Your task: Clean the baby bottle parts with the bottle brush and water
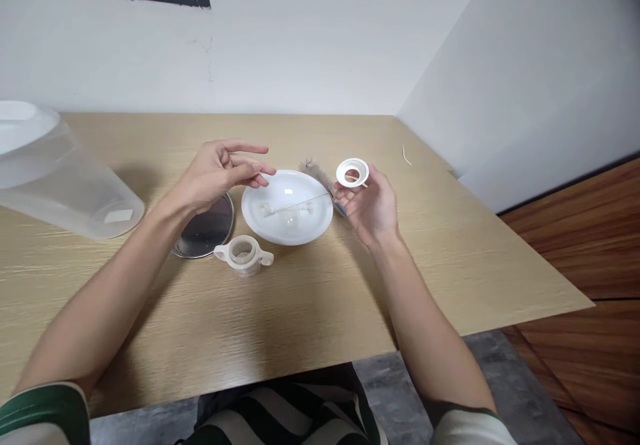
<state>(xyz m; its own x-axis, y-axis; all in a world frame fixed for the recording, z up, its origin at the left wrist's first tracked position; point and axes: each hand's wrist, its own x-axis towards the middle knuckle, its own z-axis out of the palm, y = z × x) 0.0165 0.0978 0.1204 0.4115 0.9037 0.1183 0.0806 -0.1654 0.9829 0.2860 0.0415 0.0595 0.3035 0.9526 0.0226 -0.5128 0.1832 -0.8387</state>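
Note:
My right hand (373, 206) grips a white ring with a round opening (353, 173), like a baby bottle's screw collar, and holds it up right of the bowl. My left hand (223, 173) is open, fingers apart and holding nothing, at the left edge of the white bowl (287, 235). Small clear and whitish parts lie in the bowl, too faint to name. A thin wire-like line crosses above them. In front of the bowl stands a white two-handled piece (243, 255). A bristle brush (317, 173) lies behind the bowl, partly hidden by it and my right hand.
A dark round metal-rimmed tray (207, 228) lies under my left wrist. At the left, a large translucent plastic container (75, 182) with a white lid lies tilted. A thin white strip (407, 156) lies near the back right. Walls border the wooden table (320, 312) behind.

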